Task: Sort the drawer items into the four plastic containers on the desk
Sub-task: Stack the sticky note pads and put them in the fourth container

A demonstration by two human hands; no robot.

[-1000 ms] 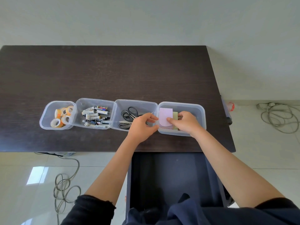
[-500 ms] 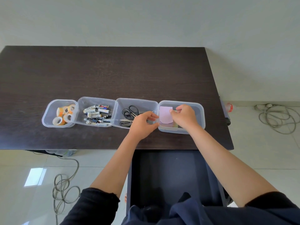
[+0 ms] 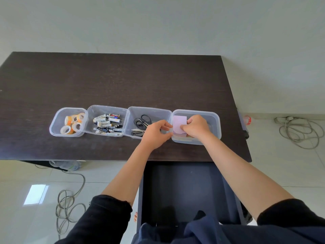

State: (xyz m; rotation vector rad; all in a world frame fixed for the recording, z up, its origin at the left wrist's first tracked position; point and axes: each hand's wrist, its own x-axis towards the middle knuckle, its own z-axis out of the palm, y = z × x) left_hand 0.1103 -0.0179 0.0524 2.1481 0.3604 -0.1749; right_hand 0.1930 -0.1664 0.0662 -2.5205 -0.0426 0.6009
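Note:
Four clear plastic containers stand in a row on the dark desk (image 3: 112, 80). The leftmost container (image 3: 58, 120) holds tape rolls (image 3: 72, 123). The second container (image 3: 91, 110) holds several batteries (image 3: 108, 124). The third container (image 3: 151, 110) holds black-handled scissors (image 3: 141, 123). The rightmost container (image 3: 215, 124) holds a pink sticky-note pad (image 3: 178, 125) on top of other pads. My right hand (image 3: 196, 126) is inside this container with fingers closed on the pink pad's right edge. My left hand (image 3: 156, 132) pinches the rim between the third and fourth containers.
The drawer (image 3: 184, 189) below the desk's front edge is pulled open and looks dark inside. Coiled cables lie on the tiled floor at the left (image 3: 68, 206) and right (image 3: 297, 132). A plastic bottle (image 3: 67, 165) lies under the desk.
My right hand has shifted slightly on the pink pad inside the rightmost container. My left hand stays at the container's rim. The view has tilted a little.

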